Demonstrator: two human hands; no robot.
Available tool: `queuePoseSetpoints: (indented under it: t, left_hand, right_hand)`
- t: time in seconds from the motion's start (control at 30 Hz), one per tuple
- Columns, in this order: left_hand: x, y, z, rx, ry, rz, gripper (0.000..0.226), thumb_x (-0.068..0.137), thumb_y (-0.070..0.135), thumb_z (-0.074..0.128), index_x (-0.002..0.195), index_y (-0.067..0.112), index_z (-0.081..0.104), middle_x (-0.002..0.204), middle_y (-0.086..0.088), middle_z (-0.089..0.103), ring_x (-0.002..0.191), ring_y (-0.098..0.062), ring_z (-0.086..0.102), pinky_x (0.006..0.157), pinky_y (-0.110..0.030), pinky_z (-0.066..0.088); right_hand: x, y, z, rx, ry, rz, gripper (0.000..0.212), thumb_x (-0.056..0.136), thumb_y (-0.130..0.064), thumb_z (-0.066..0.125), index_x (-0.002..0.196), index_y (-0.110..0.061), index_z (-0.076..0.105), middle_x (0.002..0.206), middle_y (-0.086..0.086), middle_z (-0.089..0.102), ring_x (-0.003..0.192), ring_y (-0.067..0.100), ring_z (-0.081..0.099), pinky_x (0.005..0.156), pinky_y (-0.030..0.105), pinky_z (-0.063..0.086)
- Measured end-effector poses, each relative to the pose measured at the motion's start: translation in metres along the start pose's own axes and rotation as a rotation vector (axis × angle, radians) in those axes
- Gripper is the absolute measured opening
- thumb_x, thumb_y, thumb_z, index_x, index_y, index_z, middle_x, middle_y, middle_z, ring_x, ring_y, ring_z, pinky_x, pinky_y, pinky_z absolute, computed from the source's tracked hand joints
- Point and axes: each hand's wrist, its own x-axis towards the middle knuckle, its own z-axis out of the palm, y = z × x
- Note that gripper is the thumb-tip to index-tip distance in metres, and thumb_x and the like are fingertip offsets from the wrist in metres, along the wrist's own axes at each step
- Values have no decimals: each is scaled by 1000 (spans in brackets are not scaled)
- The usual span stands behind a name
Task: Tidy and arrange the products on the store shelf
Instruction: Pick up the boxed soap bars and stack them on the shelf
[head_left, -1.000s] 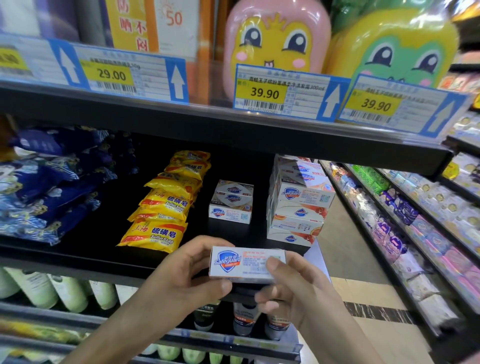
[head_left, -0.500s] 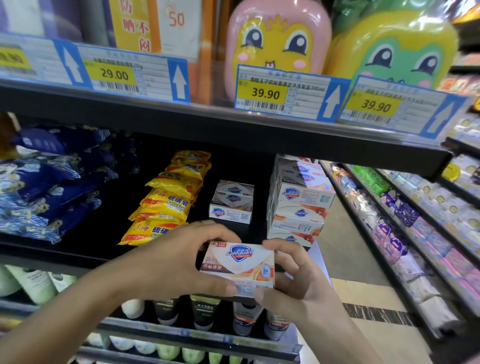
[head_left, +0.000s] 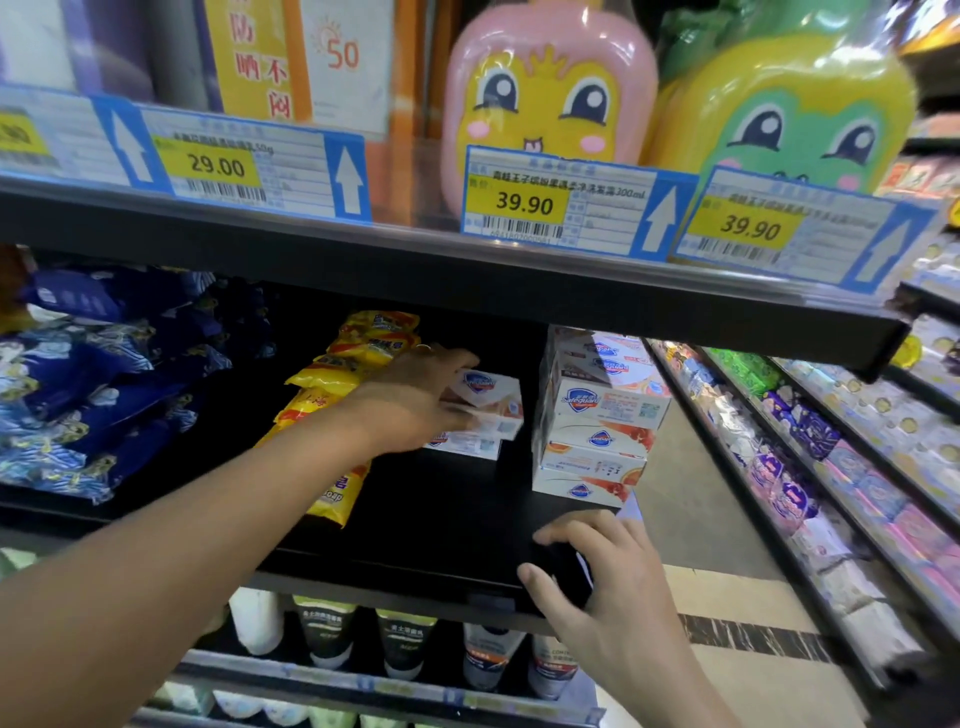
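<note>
left hand (head_left: 415, 400): reaching deep into the middle shelf, fingers wrapped over a white soap box (head_left: 488, 402), it's kinda motion-blurred so can't say exactly how the fingers sit
soap box: sitting on top of the small stack of soap boxes (head_left: 465, 444) toward the back, between the yellow packs and the tall stack
right hand (head_left: 592, 577): holding nothing, fingers loosely curled and spread a bit, fingertips on the front edge of the black shelf (head_left: 415, 530)
tall stack of soap boxes (head_left: 597, 415): just right of the small one, at the shelf's right end
yellow soap packs (head_left: 353, 384): a row running front to back, right beside the left forearm
blue bags (head_left: 104, 374): piled at the far left
price tags (head_left: 524, 202): 29.00 and two 39.90 on the shelf above
tubes (head_left: 400, 639): standing on the shelf below
</note>
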Motion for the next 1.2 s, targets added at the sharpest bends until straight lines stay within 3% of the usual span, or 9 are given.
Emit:
queuePoseSetpoints:
  t: [0.27,0.43,0.67,0.83,0.93,1.03,1.1,1.2]
  left_hand:
    - [65,-31,8,7,-56,24,57,100,38,67,151,31,42,150,-8,49,132,-27,52,106,-44,49]
    - [82,-39,21,-5,-128,66,50,103,29,63,149,28,44,145,-8,54,122,-22,57,94,-36,50]
    - [78,-34,18,40,-141,56,51,106,26,58,154,24,40,150,-9,50,131,-25,53,105,-39,48]
    - [40,-7,16,118,28,67,51,108,23,51,158,29,38,164,-2,35,148,-28,33,114,-35,34]
    - [-5,7,30,41,114,91,50,107,24,50,155,34,40,163,5,34,150,-19,26,120,-33,29]
    - [-58,11,53,-63,123,124,48,106,31,51,153,38,41,158,9,39,148,-12,29,122,-30,29]
    - [-88,13,69,-107,112,126,46,105,37,51,149,42,42,149,20,40,141,-2,31,119,-24,31]
    - [-114,5,89,-109,109,137,38,105,42,48,143,44,50,141,30,39,135,9,28,116,-17,31]
  right_hand:
    - [-2,6,7,-8,58,-44,31,82,-66,61,102,-45,70,106,-31,57,108,5,50,93,30,47]
    - [-3,7,7,-20,37,-40,30,82,-67,61,103,-47,68,108,-33,55,110,5,50,94,28,45]
    - [-1,5,4,-3,46,-22,28,80,-66,64,100,-47,68,106,-34,56,110,5,51,94,25,43]
    - [-1,5,4,33,65,-5,26,78,-63,67,96,-44,67,104,-31,59,110,5,53,91,23,45]
    - [-2,3,5,153,149,46,19,78,-54,72,89,-41,64,102,-22,62,107,8,59,85,22,48]
    - [0,3,6,268,320,96,22,82,-30,83,86,-35,63,96,-14,62,96,13,62,79,16,47]
    - [3,-1,3,287,433,126,29,82,-21,84,91,-35,61,100,-16,57,95,11,61,79,11,44]
    - [18,-11,-11,292,552,139,38,83,-23,83,107,-39,58,114,-18,47,106,4,55,85,4,40]
